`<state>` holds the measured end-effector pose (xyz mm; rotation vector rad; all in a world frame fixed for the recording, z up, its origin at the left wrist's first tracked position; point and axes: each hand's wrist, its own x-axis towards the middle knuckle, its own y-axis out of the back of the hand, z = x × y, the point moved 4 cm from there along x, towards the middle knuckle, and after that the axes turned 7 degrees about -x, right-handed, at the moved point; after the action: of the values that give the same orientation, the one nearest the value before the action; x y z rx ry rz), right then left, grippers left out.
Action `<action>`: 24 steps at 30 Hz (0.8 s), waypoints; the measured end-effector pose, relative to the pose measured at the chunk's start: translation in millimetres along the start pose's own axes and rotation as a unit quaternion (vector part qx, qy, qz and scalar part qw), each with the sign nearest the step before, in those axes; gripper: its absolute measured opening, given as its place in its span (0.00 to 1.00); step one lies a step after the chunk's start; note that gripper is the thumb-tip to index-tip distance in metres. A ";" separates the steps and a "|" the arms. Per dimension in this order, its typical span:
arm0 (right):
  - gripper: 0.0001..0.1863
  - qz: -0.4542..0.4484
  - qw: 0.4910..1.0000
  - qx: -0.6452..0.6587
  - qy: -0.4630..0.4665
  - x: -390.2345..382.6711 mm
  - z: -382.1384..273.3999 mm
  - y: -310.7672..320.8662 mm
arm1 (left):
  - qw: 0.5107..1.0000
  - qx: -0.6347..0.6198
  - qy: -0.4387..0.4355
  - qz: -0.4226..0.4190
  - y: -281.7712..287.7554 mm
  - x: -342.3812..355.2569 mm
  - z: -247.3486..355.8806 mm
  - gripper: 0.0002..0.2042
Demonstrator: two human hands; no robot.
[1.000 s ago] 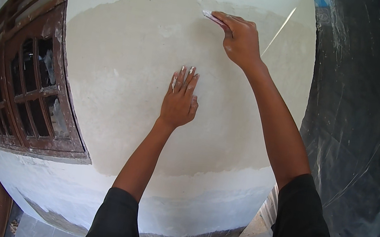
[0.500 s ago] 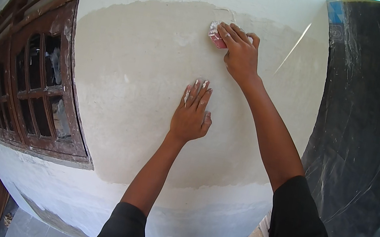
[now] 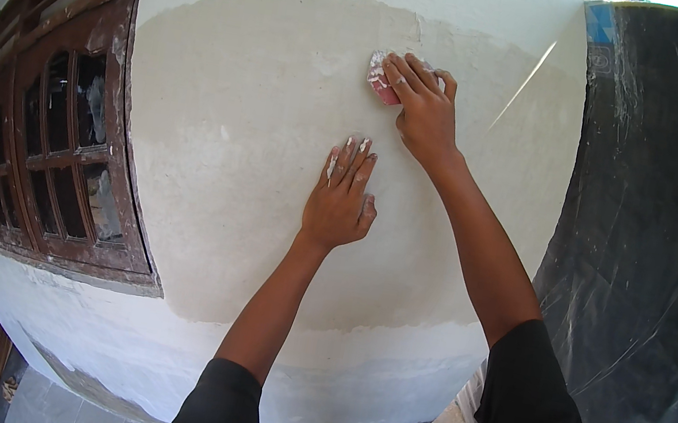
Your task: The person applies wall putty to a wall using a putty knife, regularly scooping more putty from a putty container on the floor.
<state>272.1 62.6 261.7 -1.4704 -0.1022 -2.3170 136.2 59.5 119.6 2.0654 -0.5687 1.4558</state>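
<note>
My right hand (image 3: 424, 111) pressed a small reddish sanding pad (image 3: 378, 79), dusted white, flat against the upper part of the grey plastered wall (image 3: 233, 149), fingers closed over it. My left hand (image 3: 341, 198) lay open and flat on the wall just below, holding nothing. A brown wooden window frame (image 3: 68, 139) stood at far left.

My right hand (image 3: 423, 109) has come down the wall (image 3: 259, 153) from near the top edge of the grey plastered patch, and the small pad (image 3: 379, 77) under its fingers (image 3: 407, 71), earlier seen edge-on, now lies flat against the plaster. My left hand (image 3: 341, 198) sits closer below the right than a second ago. My view has swung, pushing the wooden window (image 3: 66, 130) further left.
</note>
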 end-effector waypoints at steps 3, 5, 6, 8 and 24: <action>0.34 -0.013 1.000 0.014 0.015 7.6 1.1 6.7 | 1.000 -0.005 -0.002 0.001 -2.3 -1.3 -0.3 0.32; 0.34 0.037 0.999 -0.012 0.004 35.5 12.5 11.9 | 1.000 -0.013 -0.002 -0.002 -4.8 1.2 3.7 0.32; 0.34 0.039 0.999 -0.003 0.000 49.0 18.0 11.2 | 1.000 -0.018 -0.003 -0.004 -5.4 3.2 5.3 0.32; 0.34 0.026 1.000 -0.011 -0.005 55.6 23.0 0.5 | 1.000 -0.018 -0.008 -0.008 -7.2 4.3 5.4 0.32; 0.36 0.008 0.999 -0.045 -0.021 50.9 55.0 8.9 | 1.000 0.006 0.008 -0.020 -5.6 -19.4 7.0 0.30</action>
<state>303.4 54.4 329.9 -1.5568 0.0019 -2.3058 138.4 59.9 98.4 2.0613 -0.5121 1.4548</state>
